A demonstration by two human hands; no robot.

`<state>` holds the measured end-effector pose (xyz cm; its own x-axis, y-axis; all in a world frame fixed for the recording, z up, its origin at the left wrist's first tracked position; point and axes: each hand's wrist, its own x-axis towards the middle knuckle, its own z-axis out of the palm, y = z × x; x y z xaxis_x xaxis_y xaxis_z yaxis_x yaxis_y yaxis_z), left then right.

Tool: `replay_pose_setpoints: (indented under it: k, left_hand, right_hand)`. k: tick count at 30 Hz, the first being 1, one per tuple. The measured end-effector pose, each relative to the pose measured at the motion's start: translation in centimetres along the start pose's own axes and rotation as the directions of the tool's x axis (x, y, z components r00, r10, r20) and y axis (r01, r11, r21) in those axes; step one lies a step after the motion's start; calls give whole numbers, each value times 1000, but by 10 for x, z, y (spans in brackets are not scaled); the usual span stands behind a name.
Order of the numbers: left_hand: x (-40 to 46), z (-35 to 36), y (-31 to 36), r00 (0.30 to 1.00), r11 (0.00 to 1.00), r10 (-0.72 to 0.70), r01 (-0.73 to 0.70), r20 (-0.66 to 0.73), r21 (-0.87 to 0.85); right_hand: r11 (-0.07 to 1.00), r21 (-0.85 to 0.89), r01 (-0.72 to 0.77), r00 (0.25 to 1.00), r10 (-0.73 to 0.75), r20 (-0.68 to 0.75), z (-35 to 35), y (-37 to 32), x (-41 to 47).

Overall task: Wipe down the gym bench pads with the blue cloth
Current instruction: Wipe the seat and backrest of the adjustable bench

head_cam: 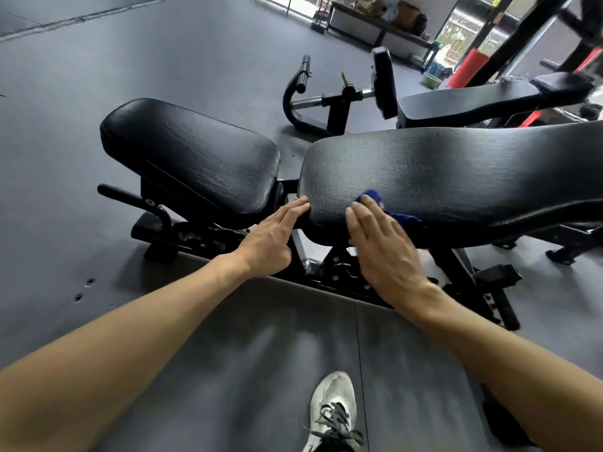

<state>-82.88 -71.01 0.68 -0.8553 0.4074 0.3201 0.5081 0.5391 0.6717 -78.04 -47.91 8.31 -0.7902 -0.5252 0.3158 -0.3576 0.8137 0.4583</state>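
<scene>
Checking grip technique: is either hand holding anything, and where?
Neither grips. Right hand presses the cloth flat on the pad; left hand touches its end.

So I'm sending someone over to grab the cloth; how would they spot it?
Find the black adjustable gym bench in the foreground, then its long vinyl back pad. On that pad's near corner, under the right hand, lies a crumpled blue cloth, the only blue thing on the black pads.

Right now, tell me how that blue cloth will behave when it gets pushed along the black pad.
The crumpled blue cloth looks soft and floppy, bunched under the right hand, so it will probably fold rather than slide flat. It seems light. The glossy black vinyl back pad likely lets it glide easily.
</scene>
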Motion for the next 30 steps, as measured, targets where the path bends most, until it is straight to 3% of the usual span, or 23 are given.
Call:
replay_pose_setpoints:
  k: [7, 12, 17, 24, 30]
  left_hand:
    - [-1, -2, 4, 999, 999, -38, 39, 22, -4]
    - [-2, -20, 13, 987, 988, -60, 38, 150, 147]
    - [-3, -26, 9, 966, 965, -67, -1, 250, 264]
    - [-25, -56, -19, 961, 795, -216, 72, 171, 602]
    - [-23, -71, -31, 924, 683, -346, 130, 162, 718]
  right_hand:
    - [1000, -10, 8, 1000, -8, -21, 20, -60, 33]
    - [984, -53, 169, 985, -171, -35, 2, -24, 17]
    - [980, -35, 197, 979, -195, 56, -24, 33, -16]
    - [986, 52, 159, 987, -159, 12, -2, -1, 11]
    - [973, -47, 227, 966, -231, -119, 22, -24, 28]
